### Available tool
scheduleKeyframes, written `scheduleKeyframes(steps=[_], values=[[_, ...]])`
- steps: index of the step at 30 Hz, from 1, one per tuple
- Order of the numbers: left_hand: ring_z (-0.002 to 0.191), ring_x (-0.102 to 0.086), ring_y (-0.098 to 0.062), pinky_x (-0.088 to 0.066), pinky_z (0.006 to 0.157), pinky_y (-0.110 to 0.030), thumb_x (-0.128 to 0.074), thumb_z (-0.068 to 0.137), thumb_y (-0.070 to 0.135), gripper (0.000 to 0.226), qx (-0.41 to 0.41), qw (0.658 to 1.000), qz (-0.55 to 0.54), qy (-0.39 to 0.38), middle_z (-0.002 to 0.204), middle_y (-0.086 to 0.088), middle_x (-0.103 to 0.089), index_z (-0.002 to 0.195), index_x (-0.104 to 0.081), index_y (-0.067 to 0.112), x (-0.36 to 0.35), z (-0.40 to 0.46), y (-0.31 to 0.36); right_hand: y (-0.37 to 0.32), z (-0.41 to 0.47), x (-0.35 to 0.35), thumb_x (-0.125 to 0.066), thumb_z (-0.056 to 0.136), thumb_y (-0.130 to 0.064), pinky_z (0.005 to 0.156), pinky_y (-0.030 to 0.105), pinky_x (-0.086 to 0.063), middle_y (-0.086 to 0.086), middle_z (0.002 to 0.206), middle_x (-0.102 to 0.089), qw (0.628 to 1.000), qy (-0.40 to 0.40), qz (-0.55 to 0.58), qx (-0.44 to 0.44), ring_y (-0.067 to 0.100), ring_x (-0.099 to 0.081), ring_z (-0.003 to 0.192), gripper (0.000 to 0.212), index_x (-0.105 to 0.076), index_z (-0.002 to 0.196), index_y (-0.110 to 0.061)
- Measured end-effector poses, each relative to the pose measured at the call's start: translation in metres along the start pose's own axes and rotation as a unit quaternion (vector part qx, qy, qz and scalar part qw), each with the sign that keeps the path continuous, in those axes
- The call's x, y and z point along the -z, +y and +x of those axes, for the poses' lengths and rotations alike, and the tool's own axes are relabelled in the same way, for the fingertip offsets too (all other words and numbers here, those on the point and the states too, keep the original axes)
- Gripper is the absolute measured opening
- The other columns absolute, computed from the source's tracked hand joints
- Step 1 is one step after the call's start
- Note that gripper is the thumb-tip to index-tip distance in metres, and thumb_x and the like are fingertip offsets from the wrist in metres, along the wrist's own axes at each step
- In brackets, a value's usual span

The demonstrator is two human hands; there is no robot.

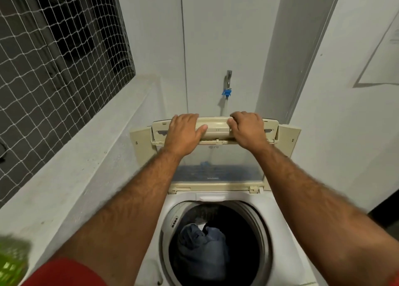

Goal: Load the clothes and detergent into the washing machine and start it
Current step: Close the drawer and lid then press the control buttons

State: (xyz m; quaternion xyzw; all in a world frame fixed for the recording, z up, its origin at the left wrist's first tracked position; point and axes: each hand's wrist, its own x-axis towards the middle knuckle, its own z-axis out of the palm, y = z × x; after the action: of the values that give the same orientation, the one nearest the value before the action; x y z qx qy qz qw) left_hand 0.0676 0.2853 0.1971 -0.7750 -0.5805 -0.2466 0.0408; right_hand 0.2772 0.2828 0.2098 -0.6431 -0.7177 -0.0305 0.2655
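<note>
In the middle of the frame both hands grip the cream handle edge of the washing machine lid (218,128), which stands raised and folded above the tub. The left hand (183,132) wraps over the handle's left part, fingers over the top and thumb lying along its front face; the right hand (248,129) curls over the right part, fingers bent over the top edge. Below them, in the lower centre, the washing machine (280,231) shows its round drum opening, and blue-grey clothes (203,242) lie bunched at the bottom of the dark drum (a small pale patch shows just above them, too unclear to name). Through the lid's clear panel something blue is dimly visible. On the wall above the lid, a metal tap (228,80) carries a blue fitting. A window covered with white netting (54,69) fills the upper left, and a blurred green object (10,262) sits at the lower left edge beside a red sleeve (64,275).
</note>
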Motion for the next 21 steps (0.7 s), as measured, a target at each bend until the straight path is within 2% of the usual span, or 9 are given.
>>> scheduleKeyframes(steps=[5,12,21], values=[[0.113,-0.052,-0.024,-0.034,0.103,-0.04,-0.036,0.099,0.045,0.045,0.027,0.999,-0.01,0.017,0.123,-0.004,-0.062,0.128,-0.055,0.017,0.009,-0.002,0.01,-0.003,-0.003,0.005,-0.035,0.098,-0.038,0.094,0.042,-0.036,0.001,0.094,-0.068,1.0,0.001,0.016,-0.021,0.02,-0.055,0.089,0.036,-0.065,0.103,-0.019],[0.1,-0.054,-0.022,-0.036,0.095,-0.039,-0.035,0.099,0.048,0.042,0.046,0.998,0.033,0.036,0.108,-0.002,-0.065,0.115,-0.059,0.017,0.013,-0.024,0.023,-0.003,-0.031,0.01,-0.038,0.095,-0.052,0.093,0.044,-0.039,-0.003,0.089,-0.066,1.0,0.018,0.009,0.0,0.018,-0.056,0.087,0.042,-0.065,0.1,-0.02],[0.09,-0.055,-0.018,-0.04,0.085,-0.038,-0.039,0.097,0.052,0.04,0.025,0.999,0.027,-0.002,0.098,0.001,-0.066,0.108,-0.062,0.02,0.028,-0.062,0.029,-0.014,-0.081,0.029,-0.044,0.094,-0.054,0.096,0.043,-0.035,-0.004,0.096,-0.066,1.0,0.005,0.012,0.0,0.017,-0.055,0.094,0.04,-0.065,0.106,-0.022]])
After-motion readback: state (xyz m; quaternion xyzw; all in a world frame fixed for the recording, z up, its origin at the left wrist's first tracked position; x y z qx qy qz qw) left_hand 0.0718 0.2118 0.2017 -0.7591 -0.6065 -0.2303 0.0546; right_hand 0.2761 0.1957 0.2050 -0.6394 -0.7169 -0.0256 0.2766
